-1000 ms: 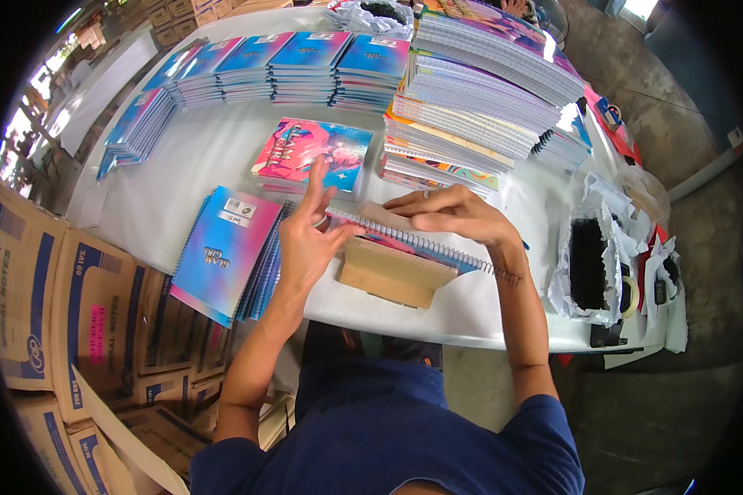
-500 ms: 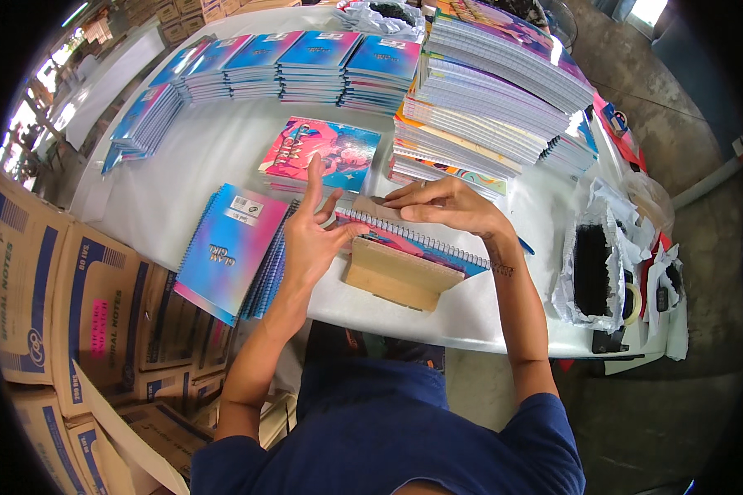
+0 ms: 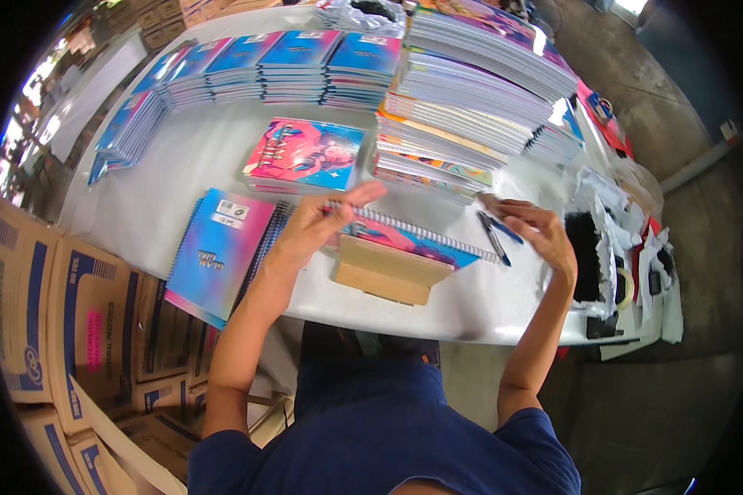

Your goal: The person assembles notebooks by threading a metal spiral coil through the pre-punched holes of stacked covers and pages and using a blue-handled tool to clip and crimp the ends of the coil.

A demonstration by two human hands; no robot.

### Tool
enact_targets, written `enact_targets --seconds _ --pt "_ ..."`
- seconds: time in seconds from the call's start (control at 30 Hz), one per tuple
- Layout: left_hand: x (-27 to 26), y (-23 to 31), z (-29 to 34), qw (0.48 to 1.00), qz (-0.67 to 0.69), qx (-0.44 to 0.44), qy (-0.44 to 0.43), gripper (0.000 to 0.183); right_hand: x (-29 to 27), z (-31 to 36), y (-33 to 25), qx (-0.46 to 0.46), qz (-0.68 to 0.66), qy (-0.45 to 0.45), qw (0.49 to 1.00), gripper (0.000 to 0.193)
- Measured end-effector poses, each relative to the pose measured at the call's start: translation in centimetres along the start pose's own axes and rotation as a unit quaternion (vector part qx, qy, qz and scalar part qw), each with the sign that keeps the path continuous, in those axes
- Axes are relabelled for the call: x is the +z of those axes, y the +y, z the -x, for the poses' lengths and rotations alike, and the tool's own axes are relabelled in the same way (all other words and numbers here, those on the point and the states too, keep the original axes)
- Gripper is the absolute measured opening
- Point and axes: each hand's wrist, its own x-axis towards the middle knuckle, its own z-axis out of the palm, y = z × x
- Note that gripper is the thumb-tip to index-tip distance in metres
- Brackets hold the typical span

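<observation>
A spiral notebook [image 3: 425, 246] stands tilted, coil upward, against a tan cardboard stand [image 3: 381, 271] near the table's front edge. My left hand [image 3: 315, 223] grips its left end, the thumb beside the coil. Off to the right, my right hand [image 3: 543, 233] is closed on a small flat brownish piece [image 3: 489, 201], its kind unclear. Two pens [image 3: 495, 235] lie below that piece. Left of my left hand rest blue-and-pink spiral notebooks [image 3: 220, 257]. Behind the stand is a short stack of notebooks with a pink illustrated cover [image 3: 305, 155].
Stacked blue notebooks [image 3: 301, 70] line the far left of the table. A tall pile of notebooks [image 3: 479, 91] rises at the back right. Paper-lined box [image 3: 588, 264] and tape roll [image 3: 625, 289] sit at the right edge. Cardboard cartons [image 3: 99, 322] stand at the left.
My right hand has left the coil and moved right with the brownish piece, uncovering the pens. My left hand stays at the notebook's left end, its raised fingers lowered toward the right.
</observation>
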Motion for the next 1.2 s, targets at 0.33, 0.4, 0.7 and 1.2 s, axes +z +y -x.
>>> enact_targets --seconds 0.33,0.4,0.7,1.2 --pt "2.2 10.5 1.8 0.961 -0.144 0.196 0.13 0.056 4.0 4.7 11.4 -0.037 0.427 0.29 0.856 0.037" --pt "4.1 9.6 3.6 0.955 -0.239 0.168 0.052 0.061 7.6 3.9 10.1 -0.028 0.368 0.233 0.9 0.041" --pt "11.3 0.1 3.3 0.807 -0.562 0.141 0.111 0.06 11.0 7.3 -0.8 0.005 0.159 0.22 0.962 0.035" --pt "12.6 0.2 2.4 0.764 -0.597 0.172 0.175 0.059 13.3 10.4 -8.2 -0.14 0.177 0.176 0.958 0.047"
